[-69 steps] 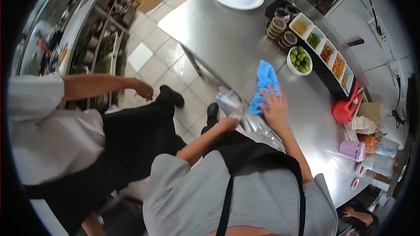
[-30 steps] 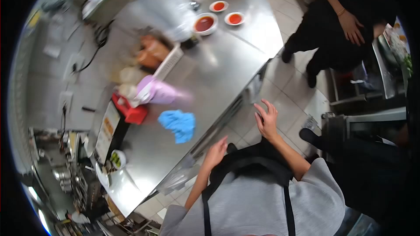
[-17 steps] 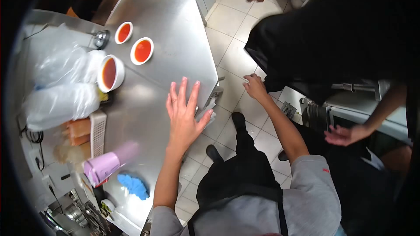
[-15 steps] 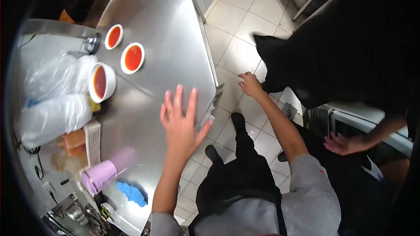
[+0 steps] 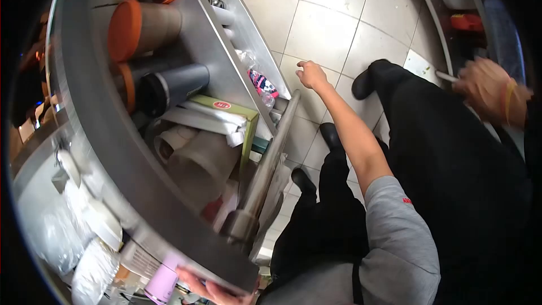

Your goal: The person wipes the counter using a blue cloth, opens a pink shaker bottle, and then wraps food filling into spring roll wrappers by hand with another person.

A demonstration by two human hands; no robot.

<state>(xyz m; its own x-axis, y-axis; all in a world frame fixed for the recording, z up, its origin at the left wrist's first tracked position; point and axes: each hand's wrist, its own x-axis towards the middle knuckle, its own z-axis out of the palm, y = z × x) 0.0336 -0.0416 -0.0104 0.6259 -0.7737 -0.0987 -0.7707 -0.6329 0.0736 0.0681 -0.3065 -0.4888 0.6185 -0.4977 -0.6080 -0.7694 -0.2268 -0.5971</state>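
My left hand (image 5: 212, 292) rests at the near edge of the steel table (image 5: 164, 209), partly cut off by the frame's bottom, its visible fingers stretched out beside a purple cup (image 5: 162, 283). Over the tiled floor hangs my right hand (image 5: 311, 75), its fingers loosely bent and apart, touching nothing. Between the two hands, the space beneath the tabletop shows containers with orange lids (image 5: 125, 30), a dark tumbler (image 5: 175, 87), a green-edged box (image 5: 221, 105) and cloudy plastic cups (image 5: 204, 164).
A metal leg (image 5: 274, 164) stands by the shelf. A narrow compartment holds a patterned packet (image 5: 262, 86). At the right are a co-worker's blurred hand (image 5: 488, 89), dark-clothed legs (image 5: 446, 152) and a metal rack (image 5: 437, 14). Plastic bags (image 5: 59, 237) lie on the table at lower left.
The view has swung down and closer to the table's edge, showing the space underneath. My left hand is now low in view at that edge; the sauce bowls and blue cloth are no longer distinguishable.
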